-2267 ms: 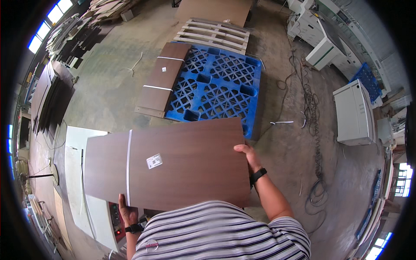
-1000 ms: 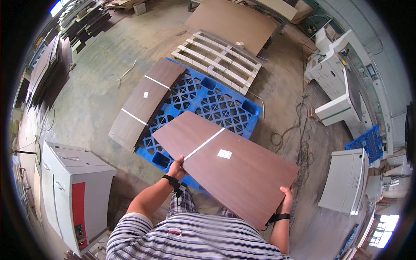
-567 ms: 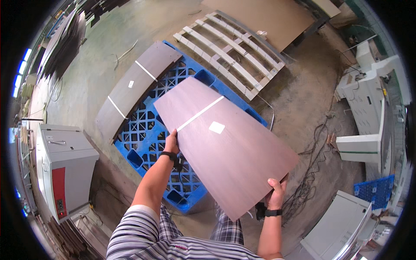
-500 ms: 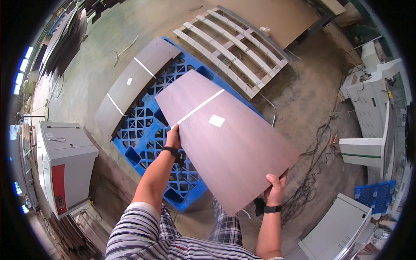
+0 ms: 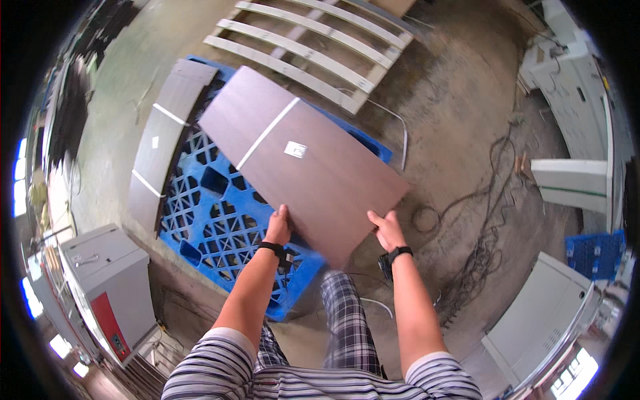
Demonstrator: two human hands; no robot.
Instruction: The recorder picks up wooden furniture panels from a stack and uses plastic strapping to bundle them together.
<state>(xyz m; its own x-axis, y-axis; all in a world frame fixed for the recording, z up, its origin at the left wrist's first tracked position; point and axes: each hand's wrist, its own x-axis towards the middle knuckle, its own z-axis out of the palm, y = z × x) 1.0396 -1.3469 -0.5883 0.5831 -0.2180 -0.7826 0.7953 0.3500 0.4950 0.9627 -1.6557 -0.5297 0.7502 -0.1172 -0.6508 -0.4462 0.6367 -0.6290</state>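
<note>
A large brown wood-grain panel with one white strap around it and a white label lies over the right part of a blue plastic pallet. Whether it rests fully on the pallet cannot be told. My left hand grips the panel's left edge near its close end. At the near right corner, my right hand holds the edge with the thumb on top; its other fingers are partly hidden. A narrower strapped bundle of panels lies along the pallet's left side.
A slatted wooden pallet lies on the floor beyond. A grey cabinet with a red panel stands at left, another grey cabinet at lower right. Tangled cables run over the floor at right, near white machinery.
The panel has moved away from me and lower over the blue pallet. My left hand has slid nearer along its edge, and my right hand has moved left and forward. The view has shifted.
</note>
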